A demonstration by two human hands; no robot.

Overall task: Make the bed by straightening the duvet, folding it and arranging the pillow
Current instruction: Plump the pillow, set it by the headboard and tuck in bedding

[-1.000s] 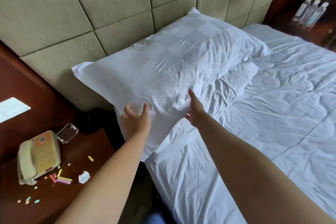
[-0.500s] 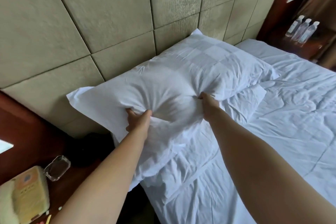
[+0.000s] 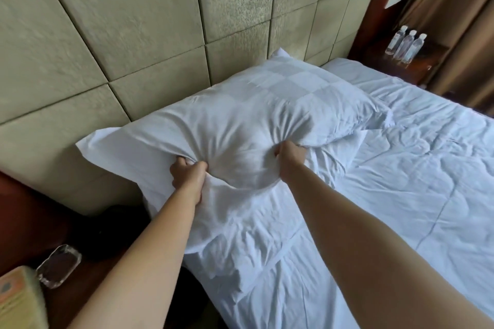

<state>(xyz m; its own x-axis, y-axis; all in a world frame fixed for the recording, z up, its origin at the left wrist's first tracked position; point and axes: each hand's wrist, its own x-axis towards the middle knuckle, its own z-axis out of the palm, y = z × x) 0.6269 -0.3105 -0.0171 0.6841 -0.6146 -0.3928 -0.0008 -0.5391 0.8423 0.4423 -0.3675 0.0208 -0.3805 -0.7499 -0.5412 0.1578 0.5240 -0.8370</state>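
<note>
The left hand and the right hand are each clutching a bunch of the white pillow, which is lying along the head edge of the bed against the padded headboard. The duvet is lying spread but creased to the right, so smoothing and folding are seemingly remaining.
</note>
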